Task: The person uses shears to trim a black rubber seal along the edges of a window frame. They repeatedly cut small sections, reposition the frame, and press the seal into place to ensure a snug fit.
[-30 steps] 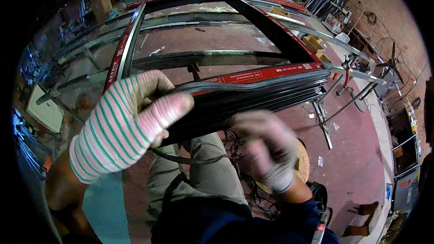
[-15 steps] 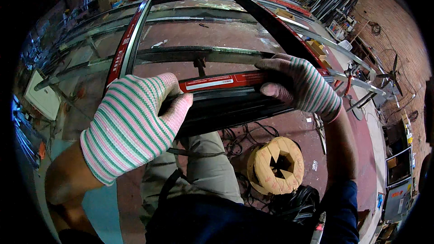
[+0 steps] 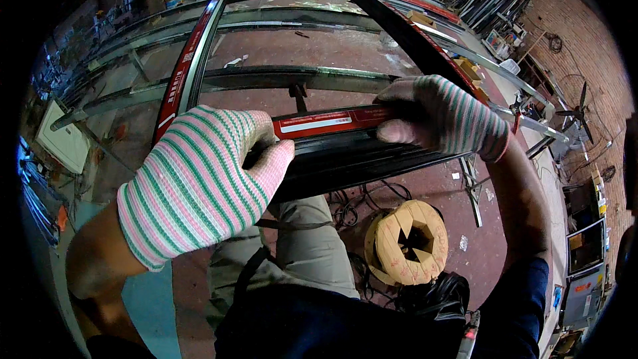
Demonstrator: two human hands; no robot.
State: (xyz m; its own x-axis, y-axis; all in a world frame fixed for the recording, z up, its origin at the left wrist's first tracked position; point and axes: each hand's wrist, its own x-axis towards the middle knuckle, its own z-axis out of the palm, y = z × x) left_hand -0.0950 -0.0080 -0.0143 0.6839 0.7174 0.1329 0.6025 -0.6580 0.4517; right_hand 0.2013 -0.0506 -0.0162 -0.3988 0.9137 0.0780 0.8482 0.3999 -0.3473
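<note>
A rectangular frame of black metal profiles (image 3: 189, 60) with red film strips lies in front of me. Its near bar (image 3: 322, 121) carries red film with a white label. Both my hands wear gloves striped in pink, white and green. My left hand (image 3: 199, 179) is wrapped round the left part of the near bar, thumb on the side toward me. Toward the bar's right end, my right hand (image 3: 452, 116) grips it, fingertips over the far side and thumb on the near side. What lies inside each grip is hidden.
Long metal rails (image 3: 306, 78) run crosswise under the frame. A ring-shaped roll in tan wrapping (image 3: 392, 266) sits on the floor by my legs, beside black cables (image 3: 345, 213) and a black plastic bag (image 3: 435, 302). A fan (image 3: 578, 110) stands at the right.
My left hand has shifted slightly right along the near bar. My right wrist and forearm have swung outward to the right and a little up, with the fingers still on the bar.
</note>
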